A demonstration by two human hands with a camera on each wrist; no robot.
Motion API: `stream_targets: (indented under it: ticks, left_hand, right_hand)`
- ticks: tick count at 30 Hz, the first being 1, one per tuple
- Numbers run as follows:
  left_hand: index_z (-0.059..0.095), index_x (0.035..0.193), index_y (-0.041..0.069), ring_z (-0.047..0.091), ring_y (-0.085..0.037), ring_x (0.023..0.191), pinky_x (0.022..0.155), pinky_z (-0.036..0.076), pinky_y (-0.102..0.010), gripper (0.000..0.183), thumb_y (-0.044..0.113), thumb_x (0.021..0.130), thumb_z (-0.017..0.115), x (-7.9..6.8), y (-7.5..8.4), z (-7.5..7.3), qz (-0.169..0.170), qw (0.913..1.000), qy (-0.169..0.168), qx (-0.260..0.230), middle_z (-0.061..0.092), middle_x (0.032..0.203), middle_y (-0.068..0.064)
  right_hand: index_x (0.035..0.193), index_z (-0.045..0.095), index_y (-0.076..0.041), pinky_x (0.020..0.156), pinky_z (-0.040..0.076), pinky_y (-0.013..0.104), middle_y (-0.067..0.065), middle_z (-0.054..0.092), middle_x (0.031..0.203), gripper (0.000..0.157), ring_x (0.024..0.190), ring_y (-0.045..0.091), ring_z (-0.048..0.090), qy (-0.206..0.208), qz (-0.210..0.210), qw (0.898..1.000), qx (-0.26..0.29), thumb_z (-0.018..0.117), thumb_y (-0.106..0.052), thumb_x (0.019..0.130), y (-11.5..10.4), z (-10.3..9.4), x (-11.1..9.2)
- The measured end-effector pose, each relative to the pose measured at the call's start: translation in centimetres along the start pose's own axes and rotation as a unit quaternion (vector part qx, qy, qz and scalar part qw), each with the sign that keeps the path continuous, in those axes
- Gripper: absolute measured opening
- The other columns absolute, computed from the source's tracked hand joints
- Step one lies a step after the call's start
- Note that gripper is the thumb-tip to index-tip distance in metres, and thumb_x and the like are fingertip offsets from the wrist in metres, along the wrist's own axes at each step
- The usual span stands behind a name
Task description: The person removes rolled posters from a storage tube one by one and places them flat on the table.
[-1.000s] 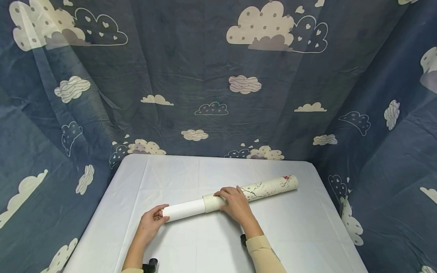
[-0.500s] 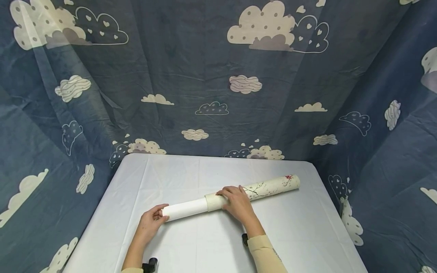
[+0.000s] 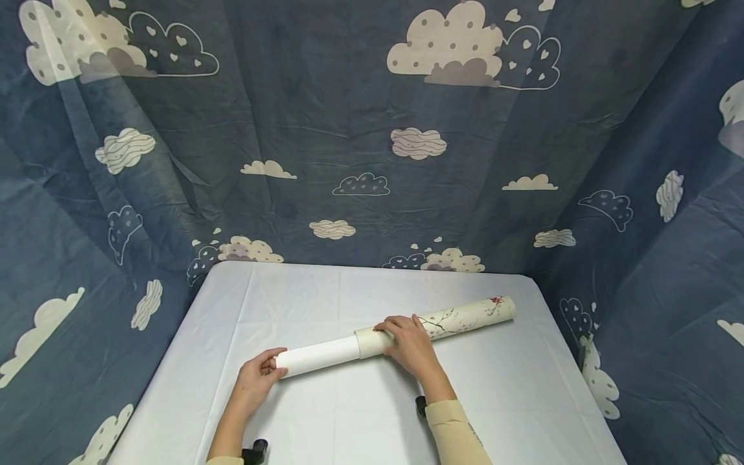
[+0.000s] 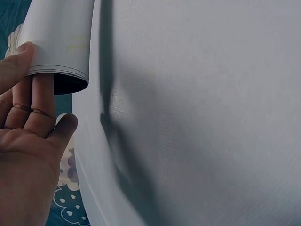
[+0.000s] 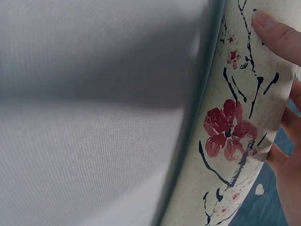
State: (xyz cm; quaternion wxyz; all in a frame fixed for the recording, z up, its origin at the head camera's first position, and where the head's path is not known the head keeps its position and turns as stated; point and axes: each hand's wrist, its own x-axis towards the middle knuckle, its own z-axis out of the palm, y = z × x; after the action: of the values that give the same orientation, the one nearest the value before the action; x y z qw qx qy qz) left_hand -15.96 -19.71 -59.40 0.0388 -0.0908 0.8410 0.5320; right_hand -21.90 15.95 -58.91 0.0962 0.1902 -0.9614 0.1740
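A roll of white paper lies slanted across the table, its right end running inside a wider cream roll printed with dark branches and red blossoms. My left hand holds the white roll's left end; in the left wrist view some fingers reach into the hollow of the paper tube while the thumb rests on its outside. My right hand grips the cream roll near its left edge. The right wrist view shows the thumb over the printed surface and other fingers along the far side.
A white cloth covers the table, which has rounded back corners. Dark blue curtains with cloud prints hang behind it and at both sides. Each wrist wears a black strapped device.
My right hand and the cream roll have slid a little to the right, so more of the white roll shows. My left hand stays in place at the white end.
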Motion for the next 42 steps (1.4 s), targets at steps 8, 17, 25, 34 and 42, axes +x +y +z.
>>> stream_targets:
  ticks: [8,17,25,34,42]
  left_hand:
    - [0.069,0.136,0.001,0.06,-0.014,0.086,0.067,0.049,-0.022,0.043,0.004,0.094,0.077,-0.1,-0.1,-0.2,0.0,1.0,0.001,0.007,0.068,0.095,-0.007]
    - [0.069,0.136,0.002,0.061,-0.015,0.088,0.071,0.051,-0.021,0.042,0.005,0.095,0.076,0.0,-0.4,-0.3,0.0,0.9999,0.007,0.012,0.07,0.098,-0.008]
    - [0.069,0.136,0.001,0.06,-0.014,0.088,0.072,0.05,-0.02,0.042,0.003,0.094,0.075,-0.1,-0.5,-0.4,0.005,0.9999,0.009,0.013,0.068,0.097,-0.008]
    - [0.068,0.137,0.003,0.063,-0.014,0.092,0.074,0.051,-0.021,0.042,0.005,0.096,0.074,-0.1,-0.8,-0.6,0.004,0.9996,0.009,0.025,0.07,0.101,-0.008]
    - [0.068,0.137,0.002,0.064,-0.015,0.094,0.075,0.051,-0.02,0.042,0.006,0.096,0.074,-0.3,-0.7,-1.0,0.009,0.9995,0.01,0.03,0.071,0.105,-0.011]
  right_hand:
    - [0.124,0.074,-0.031,0.125,0.034,0.063,-0.002,0.072,0.133,0.058,0.133,0.025,0.063,0.001,0.006,1.0,-0.007,0.097,-0.018,0.073,0.3,-0.1,0.0]
    - [0.124,0.075,-0.03,0.127,0.03,0.063,-0.001,0.072,0.134,0.058,0.134,0.026,0.063,-0.001,0.016,1.0,0.008,0.096,-0.016,0.073,1.0,-0.3,0.1]
    - [0.123,0.075,-0.03,0.128,0.029,0.062,-0.001,0.072,0.133,0.057,0.134,0.026,0.063,-0.002,0.024,1.0,0.01,0.096,-0.014,0.072,1.4,-0.2,0.0]
    - [0.123,0.075,-0.03,0.127,0.03,0.063,-0.001,0.072,0.134,0.057,0.135,0.027,0.063,-0.006,0.026,1.0,0.006,0.097,-0.015,0.073,1.8,-0.5,0.0]
    - [0.123,0.075,-0.03,0.127,0.031,0.063,-0.001,0.072,0.134,0.059,0.135,0.026,0.063,-0.007,0.031,0.999,-0.003,0.097,-0.015,0.072,2.2,-0.4,0.1]
